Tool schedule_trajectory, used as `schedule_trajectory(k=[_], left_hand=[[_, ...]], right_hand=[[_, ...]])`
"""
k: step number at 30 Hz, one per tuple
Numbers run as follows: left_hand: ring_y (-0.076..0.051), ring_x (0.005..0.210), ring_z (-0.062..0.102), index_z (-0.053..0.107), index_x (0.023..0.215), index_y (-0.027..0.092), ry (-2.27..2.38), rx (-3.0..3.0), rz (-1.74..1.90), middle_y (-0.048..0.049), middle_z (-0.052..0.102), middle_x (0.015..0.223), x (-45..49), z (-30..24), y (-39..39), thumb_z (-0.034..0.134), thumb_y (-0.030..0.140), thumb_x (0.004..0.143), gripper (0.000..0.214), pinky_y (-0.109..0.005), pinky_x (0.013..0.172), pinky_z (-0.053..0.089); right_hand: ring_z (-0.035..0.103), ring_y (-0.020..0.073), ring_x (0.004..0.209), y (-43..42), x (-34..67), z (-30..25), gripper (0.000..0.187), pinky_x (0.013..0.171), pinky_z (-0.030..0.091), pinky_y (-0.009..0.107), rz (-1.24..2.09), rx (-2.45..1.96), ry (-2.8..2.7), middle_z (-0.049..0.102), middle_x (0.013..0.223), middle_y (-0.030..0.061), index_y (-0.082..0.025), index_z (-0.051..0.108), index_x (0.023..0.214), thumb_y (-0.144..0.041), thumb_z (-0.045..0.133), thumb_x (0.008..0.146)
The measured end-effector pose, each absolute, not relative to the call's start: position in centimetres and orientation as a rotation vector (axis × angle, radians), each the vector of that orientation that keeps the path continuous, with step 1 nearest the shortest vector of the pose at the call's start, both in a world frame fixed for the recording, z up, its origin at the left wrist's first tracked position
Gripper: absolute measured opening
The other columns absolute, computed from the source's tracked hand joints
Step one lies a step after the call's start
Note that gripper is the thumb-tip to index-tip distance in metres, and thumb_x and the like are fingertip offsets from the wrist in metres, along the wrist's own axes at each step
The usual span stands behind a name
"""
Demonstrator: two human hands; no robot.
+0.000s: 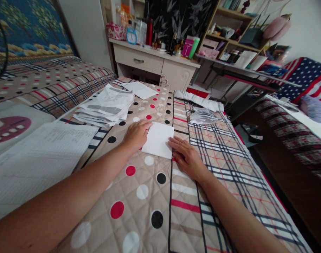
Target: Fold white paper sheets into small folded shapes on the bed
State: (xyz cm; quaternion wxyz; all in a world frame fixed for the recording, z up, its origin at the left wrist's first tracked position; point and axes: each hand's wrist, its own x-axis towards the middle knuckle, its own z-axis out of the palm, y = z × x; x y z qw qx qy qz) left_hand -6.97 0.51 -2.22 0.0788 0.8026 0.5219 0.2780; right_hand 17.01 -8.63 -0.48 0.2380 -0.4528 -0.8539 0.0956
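A folded white paper (159,139) lies on the quilted bedspread (149,196) in front of me. My left hand (136,135) rests flat on the paper's left edge, fingers stretched out. My right hand (186,156) lies flat at the paper's lower right corner, fingers extended and touching its edge. Neither hand grips anything.
A stack of printed papers (105,105) sits to the far left, a single sheet (139,89) beyond it, folded white pieces (202,116) to the far right. A large printed sheet (36,158) lies at left. A cluttered desk (152,59) and shelves stand behind the bed.
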Motion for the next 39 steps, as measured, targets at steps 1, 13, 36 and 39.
schedule_trajectory(k=[1, 13, 36, 39], left_hand=[[-0.023, 0.126, 0.052, 0.064, 0.125, 0.020, 1.563, 2.401, 0.835, -0.0062, 0.059, 0.136, -7.0, -2.2, 0.5, 0.047, 0.010, 0.085, 0.044, -0.041, 0.109, 0.039], [-0.021, 0.121, 0.057, 0.070, 0.114, 0.023, 1.516, 2.335, 0.922, -0.0032, 0.064, 0.130, -7.2, -2.2, 0.9, 0.050, 0.008, 0.084, 0.039, -0.040, 0.107, 0.044], [-0.019, 0.119, 0.059, 0.073, 0.107, 0.022, 1.428, 2.217, 0.995, -0.0029, 0.066, 0.126, -7.3, -2.1, 1.0, 0.048, 0.009, 0.084, 0.036, -0.037, 0.109, 0.043], [-0.018, 0.118, 0.059, 0.073, 0.107, 0.023, 1.420, 2.172, 1.023, -0.0019, 0.067, 0.124, -7.4, -2.3, 1.2, 0.048, 0.010, 0.085, 0.036, -0.035, 0.109, 0.043]], right_hand=[[0.043, 0.0280, 0.136, -8.6, 17.0, -0.5, 0.045, 0.111, 0.036, 0.056, 0.247, -1.225, -2.343, 0.055, 0.141, 0.0093, -0.020, 0.055, 0.134, -0.014, 0.050, 0.090], [0.051, 0.0228, 0.129, -8.2, 16.5, -0.9, 0.036, 0.107, 0.045, 0.043, 0.190, -1.099, -2.310, 0.062, 0.133, 0.0087, -0.021, 0.065, 0.123, -0.013, 0.047, 0.092], [0.047, 0.0263, 0.134, -8.7, 15.9, -0.2, 0.043, 0.109, 0.044, 0.044, 0.066, -1.105, -2.550, 0.057, 0.139, 0.0083, -0.021, 0.061, 0.129, -0.009, 0.053, 0.088], [0.050, 0.0257, 0.132, -8.6, 15.8, 0.0, 0.038, 0.107, 0.046, 0.044, 0.065, -1.107, -2.526, 0.059, 0.136, 0.0079, -0.021, 0.063, 0.124, -0.011, 0.052, 0.090]])
